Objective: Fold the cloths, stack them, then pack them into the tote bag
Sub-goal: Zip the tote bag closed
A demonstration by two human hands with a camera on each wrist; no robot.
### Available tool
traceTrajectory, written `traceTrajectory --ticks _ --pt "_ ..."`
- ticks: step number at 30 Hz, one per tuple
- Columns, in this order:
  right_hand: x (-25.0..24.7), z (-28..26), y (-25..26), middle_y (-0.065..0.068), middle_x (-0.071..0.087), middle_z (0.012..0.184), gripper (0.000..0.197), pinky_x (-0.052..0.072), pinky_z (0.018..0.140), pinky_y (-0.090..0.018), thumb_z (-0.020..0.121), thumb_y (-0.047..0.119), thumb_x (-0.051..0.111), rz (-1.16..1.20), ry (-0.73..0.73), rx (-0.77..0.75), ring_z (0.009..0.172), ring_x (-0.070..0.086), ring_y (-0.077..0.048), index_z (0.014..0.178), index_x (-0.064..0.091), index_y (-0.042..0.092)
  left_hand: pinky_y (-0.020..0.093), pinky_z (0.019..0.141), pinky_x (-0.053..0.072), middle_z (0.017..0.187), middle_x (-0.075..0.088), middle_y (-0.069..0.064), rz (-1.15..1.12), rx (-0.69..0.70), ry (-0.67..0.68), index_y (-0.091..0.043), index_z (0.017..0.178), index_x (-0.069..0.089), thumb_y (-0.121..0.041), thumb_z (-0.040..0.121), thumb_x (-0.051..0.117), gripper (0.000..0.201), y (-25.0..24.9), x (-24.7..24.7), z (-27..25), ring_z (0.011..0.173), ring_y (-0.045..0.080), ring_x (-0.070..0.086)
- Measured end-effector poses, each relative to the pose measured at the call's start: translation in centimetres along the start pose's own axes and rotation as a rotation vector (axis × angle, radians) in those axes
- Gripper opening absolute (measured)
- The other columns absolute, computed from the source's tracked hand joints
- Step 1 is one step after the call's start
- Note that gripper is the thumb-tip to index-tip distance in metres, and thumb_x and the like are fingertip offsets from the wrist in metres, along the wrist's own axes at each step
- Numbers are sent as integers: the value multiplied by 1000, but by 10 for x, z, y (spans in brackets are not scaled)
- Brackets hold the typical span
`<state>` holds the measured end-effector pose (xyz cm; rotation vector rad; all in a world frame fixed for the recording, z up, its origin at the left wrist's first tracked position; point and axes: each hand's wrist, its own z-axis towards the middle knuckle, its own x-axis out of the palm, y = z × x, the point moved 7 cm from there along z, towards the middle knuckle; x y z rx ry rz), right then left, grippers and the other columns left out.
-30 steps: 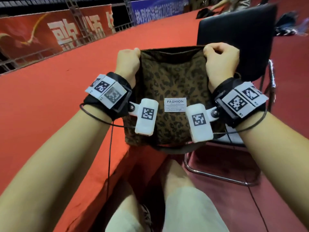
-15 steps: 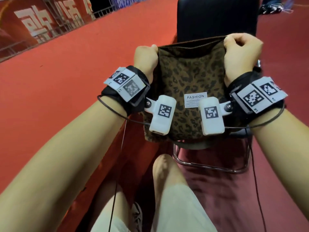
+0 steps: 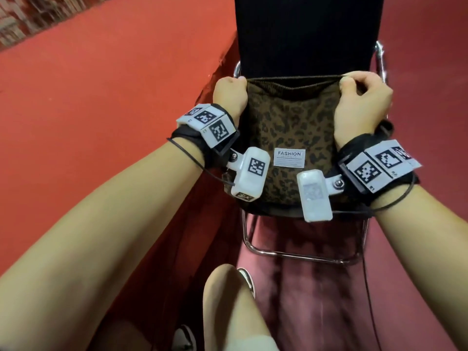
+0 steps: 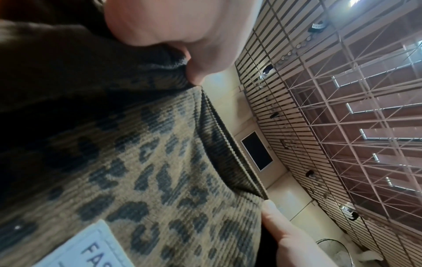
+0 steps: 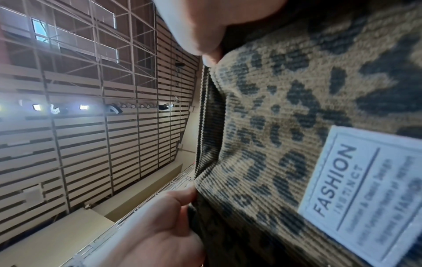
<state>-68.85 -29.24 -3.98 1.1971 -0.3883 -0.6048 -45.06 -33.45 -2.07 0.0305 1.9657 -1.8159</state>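
Note:
A leopard-print knitted tote bag with a white FASHION label stands on the seat of a black chair. My left hand grips the bag's top left corner. At the top right corner my right hand pinches the rim. The bag's mouth is held stretched between both hands. The left wrist view shows the bag close up, with the left thumb on its rim. In the right wrist view the bag fills the right side. No cloths show; the bag's inside is hidden.
A table draped in red cloth runs along the left, its edge close to the chair. The chair's chrome frame rests on dark red carpet. My knee is below the chair. Thin black cables hang from both wrists.
Both hands kept their grip on the bag's top corners. The view has swung down and closer, so the bag and the chair now sit lower on the seat in front of me.

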Motion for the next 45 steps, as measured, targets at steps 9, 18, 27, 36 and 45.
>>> traceTrajectory --ticks 9,18,27,36,45 --pt "50 48 -78 -4 67 107 22 33 103 -41 89 20 50 -418 278 -218 109 53 -27 99 69 14 39 96 39 89 67 -1 377 119 -72 -28 70 55 -28 89 50 19 61 32 64 94 23 59" --pt "64 49 -127 -2 56 130 36 22 107 -38 97 19 35 -747 351 -302 123 43 -27 125 58 19 44 111 10 121 53 -9 598 346 -202 -26 114 59 -29 89 53 25 81 44 79 125 11 38" --pt "54 44 -141 -8 23 155 55 5 115 -51 96 28 43 -854 566 -241 143 18 -27 148 25 20 46 116 0 158 14 -3 857 541 222 -30 143 35 -37 95 44 50 102 103 33 146 20 3" --pt "54 35 -137 -10 23 155 53 6 115 -52 96 26 41 -947 573 -221 140 20 -33 147 26 21 38 106 29 155 17 -6 900 479 278 -33 142 35 -27 94 43 49 105 97 32 141 20 13" --pt "59 26 -108 -14 37 144 48 20 111 -51 94 22 42 -922 499 -251 131 30 -36 141 38 17 33 108 28 146 36 -2 793 430 387 -26 140 42 -17 95 37 45 80 82 36 134 20 28"
